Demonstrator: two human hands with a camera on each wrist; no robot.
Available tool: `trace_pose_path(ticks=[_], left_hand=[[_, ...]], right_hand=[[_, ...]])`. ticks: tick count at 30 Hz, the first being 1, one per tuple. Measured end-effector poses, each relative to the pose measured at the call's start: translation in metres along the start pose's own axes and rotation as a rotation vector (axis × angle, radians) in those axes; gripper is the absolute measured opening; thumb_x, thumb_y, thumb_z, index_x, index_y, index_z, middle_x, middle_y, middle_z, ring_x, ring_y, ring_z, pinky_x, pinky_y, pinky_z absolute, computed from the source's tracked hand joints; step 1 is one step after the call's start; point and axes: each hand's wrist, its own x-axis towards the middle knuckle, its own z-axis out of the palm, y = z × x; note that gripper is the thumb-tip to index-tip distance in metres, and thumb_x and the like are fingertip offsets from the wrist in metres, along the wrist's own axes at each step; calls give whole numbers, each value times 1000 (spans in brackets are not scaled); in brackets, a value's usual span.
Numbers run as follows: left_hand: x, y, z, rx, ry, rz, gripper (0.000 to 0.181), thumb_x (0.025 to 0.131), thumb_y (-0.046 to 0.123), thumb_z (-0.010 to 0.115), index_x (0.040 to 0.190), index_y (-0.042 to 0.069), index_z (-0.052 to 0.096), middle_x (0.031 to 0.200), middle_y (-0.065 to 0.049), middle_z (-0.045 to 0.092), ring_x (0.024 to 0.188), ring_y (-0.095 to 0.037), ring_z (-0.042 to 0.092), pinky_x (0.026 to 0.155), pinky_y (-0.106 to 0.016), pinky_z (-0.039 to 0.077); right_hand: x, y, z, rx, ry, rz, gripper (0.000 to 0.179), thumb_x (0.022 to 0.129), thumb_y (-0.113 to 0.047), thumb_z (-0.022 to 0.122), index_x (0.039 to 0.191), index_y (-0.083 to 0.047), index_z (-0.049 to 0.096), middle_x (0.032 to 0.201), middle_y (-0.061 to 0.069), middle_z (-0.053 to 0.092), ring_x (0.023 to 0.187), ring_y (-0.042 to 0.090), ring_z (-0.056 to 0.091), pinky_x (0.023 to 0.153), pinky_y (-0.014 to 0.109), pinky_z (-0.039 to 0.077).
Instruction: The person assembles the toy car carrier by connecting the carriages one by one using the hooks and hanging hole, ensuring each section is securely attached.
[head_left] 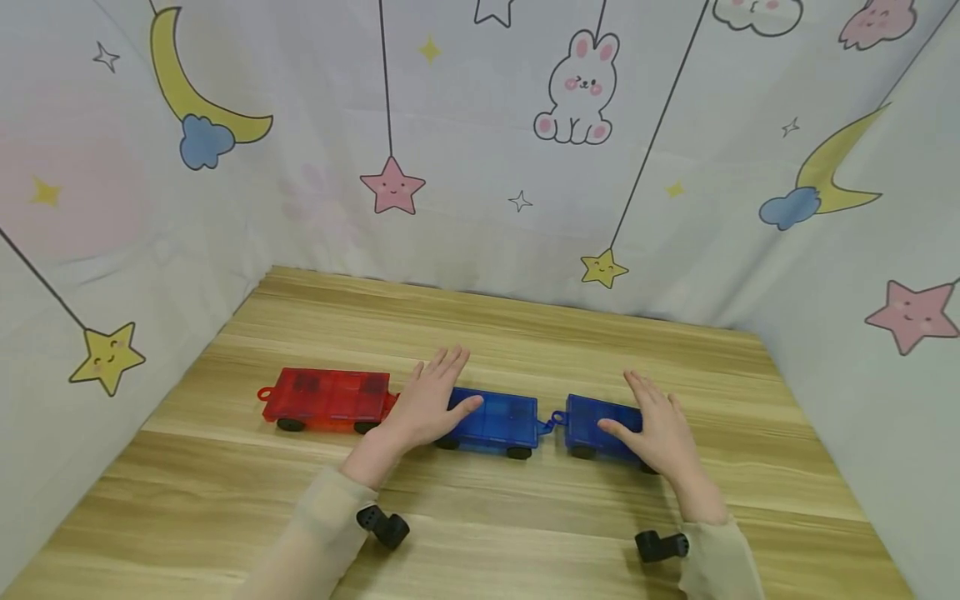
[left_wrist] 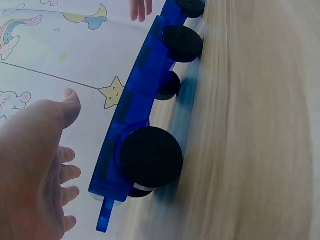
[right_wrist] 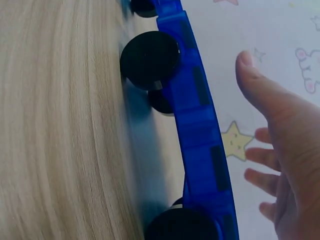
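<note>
Three translucent toy train cars with black wheels stand in a row: a red car (head_left: 330, 396) at the left, a middle blue car (head_left: 495, 419), and a right blue car (head_left: 600, 421). My left hand (head_left: 429, 404), fingers straight, hovers over the left end of the middle blue car and hides the space towards the red one. In the left wrist view, air shows between that hand (left_wrist: 35, 160) and the blue car (left_wrist: 135, 100). Above the right end of the right blue car is my right hand (head_left: 660, 429), fingers extended, apart from the car (right_wrist: 200, 130) in the right wrist view.
The cars stand on a wood-grain table (head_left: 510, 508). White cloth walls (head_left: 480, 242) with printed stars, moons and a rabbit enclose it at the back and sides. At the far left, a ring (head_left: 264, 393) sticks out from the red car. Hook and ring (head_left: 553, 422) meet between the blue cars.
</note>
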Motion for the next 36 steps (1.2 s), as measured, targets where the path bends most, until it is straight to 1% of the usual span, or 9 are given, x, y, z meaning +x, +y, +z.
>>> trace_pose_path(ticks=[5, 9, 13, 17, 22, 24, 28, 33, 36], left_hand=[[1, 3, 2, -17, -40, 19, 79, 98, 49, 52, 155, 3, 23, 161, -15, 23, 151, -34, 16, 119, -58, 16], [2, 6, 2, -47, -64, 25, 82, 96, 48, 56, 155, 3, 23, 161, -15, 25, 150, -33, 19, 120, -53, 19], [4, 9, 4, -73, -74, 23, 89, 91, 51, 63, 155, 4, 23, 160, -14, 28, 148, -33, 25, 119, -51, 25], [7, 11, 5, -98, -95, 33, 97, 85, 53, 69, 155, 5, 23, 160, -13, 28, 148, -33, 27, 119, -49, 27], [10, 14, 7, -126, -132, 67, 104, 76, 54, 79, 154, 6, 29, 158, -15, 33, 147, -33, 28, 118, -51, 28], [11, 15, 8, -137, -148, 79, 106, 72, 53, 82, 153, 6, 32, 156, -17, 35, 145, -35, 30, 116, -52, 30], [12, 17, 10, -160, -181, 99, 107, 67, 49, 87, 151, 4, 35, 155, -18, 37, 145, -36, 31, 116, -53, 30], [12, 18, 9, -157, -199, 120, 104, 67, 45, 88, 149, 4, 38, 153, -15, 41, 144, -33, 33, 116, -51, 31], [13, 18, 9, -147, -204, 138, 101, 69, 44, 88, 148, 4, 40, 151, -13, 44, 143, -32, 36, 115, -50, 33]], right_hand=[[0, 5, -1, 72, -24, -8, 96, 81, -46, 76, 151, 1, 31, 152, 27, 36, 137, 48, 35, 114, 64, 20], [0, 8, -2, 121, -55, 0, 98, 78, -45, 79, 150, 2, 32, 152, 28, 35, 136, 50, 34, 109, 66, 28], [0, 11, -2, 157, -83, -2, 99, 76, -43, 82, 150, 3, 32, 151, 29, 34, 135, 52, 34, 104, 67, 34], [0, 15, 0, 188, -117, -19, 103, 73, -40, 85, 149, 5, 32, 151, 30, 35, 135, 52, 35, 104, 67, 35], [2, 18, 1, 222, -172, -47, 108, 68, -39, 88, 149, 6, 32, 149, 30, 37, 135, 52, 35, 103, 67, 35], [2, 19, 1, 226, -191, -58, 109, 68, -39, 89, 149, 5, 31, 149, 30, 37, 135, 52, 35, 103, 67, 35], [3, 21, 1, 205, -211, -83, 109, 66, -38, 90, 148, 6, 33, 149, 31, 37, 135, 52, 35, 103, 67, 35], [4, 21, 0, 189, -224, -98, 107, 64, -38, 91, 146, 6, 37, 147, 31, 40, 134, 52, 36, 103, 66, 36], [4, 21, 0, 198, -234, -96, 107, 64, -38, 91, 145, 6, 38, 147, 30, 41, 134, 52, 37, 102, 66, 37]])
